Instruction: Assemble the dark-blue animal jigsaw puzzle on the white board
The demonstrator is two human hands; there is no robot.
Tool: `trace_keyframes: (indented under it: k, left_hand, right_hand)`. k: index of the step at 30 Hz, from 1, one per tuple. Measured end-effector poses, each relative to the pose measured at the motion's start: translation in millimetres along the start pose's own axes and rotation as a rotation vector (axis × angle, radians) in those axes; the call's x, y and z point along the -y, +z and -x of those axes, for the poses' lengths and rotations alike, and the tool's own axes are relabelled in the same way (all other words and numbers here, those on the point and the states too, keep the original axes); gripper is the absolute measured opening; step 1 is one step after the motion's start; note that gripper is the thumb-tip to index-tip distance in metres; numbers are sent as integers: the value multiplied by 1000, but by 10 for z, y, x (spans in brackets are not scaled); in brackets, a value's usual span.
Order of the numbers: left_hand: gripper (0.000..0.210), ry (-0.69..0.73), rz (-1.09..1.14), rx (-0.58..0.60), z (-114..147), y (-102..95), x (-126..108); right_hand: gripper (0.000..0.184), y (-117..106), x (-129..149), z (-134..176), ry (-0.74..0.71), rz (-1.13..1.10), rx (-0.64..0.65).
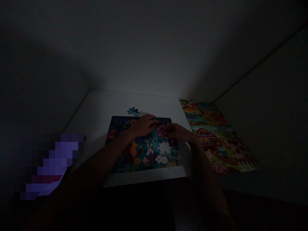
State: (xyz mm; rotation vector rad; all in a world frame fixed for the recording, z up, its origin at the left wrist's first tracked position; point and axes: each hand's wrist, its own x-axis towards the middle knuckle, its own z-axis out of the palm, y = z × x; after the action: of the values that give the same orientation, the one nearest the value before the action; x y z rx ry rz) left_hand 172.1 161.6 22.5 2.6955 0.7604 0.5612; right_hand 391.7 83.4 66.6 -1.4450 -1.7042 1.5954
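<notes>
A jigsaw puzzle [137, 162] with rabbits and other animals on a dark blue-green ground lies on the white table. Near its upper edge my left hand [145, 124] rests palm down, fingers stretched out and lying on the picture. My right hand [173, 131] is at the puzzle's upper right, its fingers bent together on a pink-patterned puzzle piece [160, 130]; dim light hides the fingertips partly. Below that hand, a white piece-shaped gap [165, 148] shows in the puzzle. One loose blue puzzle piece [133, 111] lies just beyond the top edge.
To the right lie two colourful pictures, a farm scene [216, 146] and an animal scene [204, 112] above it. The white table [108, 101] meets walls at the back and sides. A pixelated purple bright area [55, 163] is at the left. The room is very dark.
</notes>
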Motion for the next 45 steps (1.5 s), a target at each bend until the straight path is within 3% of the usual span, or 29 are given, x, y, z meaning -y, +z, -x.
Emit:
trace_keyframes:
  k: [32,45]
  left_hand:
    - [31,-6,-12,15,5,-12,-12]
    - [66,2,-92,119,20,-25,-84]
  right_hand:
    - [22,54,-48,-20,-150,298,-127]
    - [18,85,-14,25,-168,418,-156]
